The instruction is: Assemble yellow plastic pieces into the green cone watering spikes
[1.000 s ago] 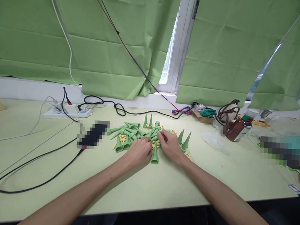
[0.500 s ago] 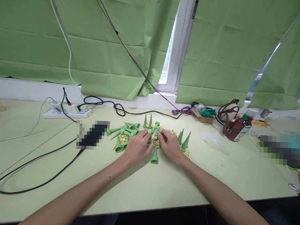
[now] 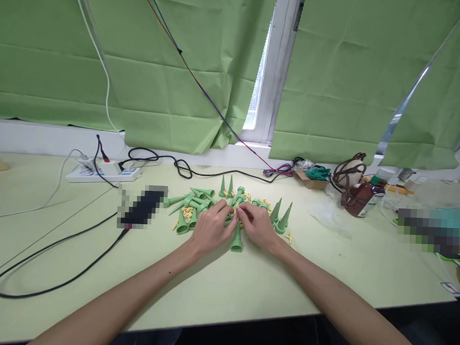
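Pale table (image 3: pixel 263 291): green plastic cone (image 3: pixel 237 239) beside left hand (image 3: pixel 213 225), tip far.
Fingertips: left hand's and right hand's (image 3: pixel 258 225) pinch small yellow plastic piece (image 3: pixel 236 208).

Bright w/ window (image 3: pixel 251 118) glare, soft shadows, pixelated patches (image 3: pixel 142 208) L&R

Probably a workroom: a long, pale, smooth-topped table (image 3: pixel 255 290) across the lower frame, a white plastic power strip (image 3: pixel 130 175) at left, heaped green plastic cones (image 3: pixel 200 205) mid-frame, green fabric curtains (image 3: pixel 164 98) at a white-framed window (image 3: pixel 272 88) above.
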The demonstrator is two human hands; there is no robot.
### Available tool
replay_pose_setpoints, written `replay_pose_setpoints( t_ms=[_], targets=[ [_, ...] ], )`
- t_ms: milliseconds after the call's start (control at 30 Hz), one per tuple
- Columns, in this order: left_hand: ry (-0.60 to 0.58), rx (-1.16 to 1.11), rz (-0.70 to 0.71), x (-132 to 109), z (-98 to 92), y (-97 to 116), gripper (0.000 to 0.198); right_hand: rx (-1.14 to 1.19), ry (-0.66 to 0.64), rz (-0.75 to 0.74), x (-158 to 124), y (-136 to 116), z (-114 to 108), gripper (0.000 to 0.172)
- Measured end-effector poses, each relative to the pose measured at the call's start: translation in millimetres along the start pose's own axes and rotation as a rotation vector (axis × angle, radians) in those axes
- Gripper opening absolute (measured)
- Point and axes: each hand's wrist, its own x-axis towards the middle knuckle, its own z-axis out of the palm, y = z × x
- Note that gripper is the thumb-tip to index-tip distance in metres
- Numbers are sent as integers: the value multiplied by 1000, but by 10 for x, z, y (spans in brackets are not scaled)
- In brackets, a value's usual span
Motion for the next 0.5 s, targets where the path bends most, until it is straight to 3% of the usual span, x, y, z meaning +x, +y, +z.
replay_pose_setpoints(
  t_ms=[267, 500],
  targets=[
    [-64, -73, -10, -2, -22, 26, 18, -13, 29, -20, 0, 37, 2, 25],
    [-22, -216, -167, 31, -57, 41, 22, -20, 20, -45, 1, 39, -7, 25]
  ],
)
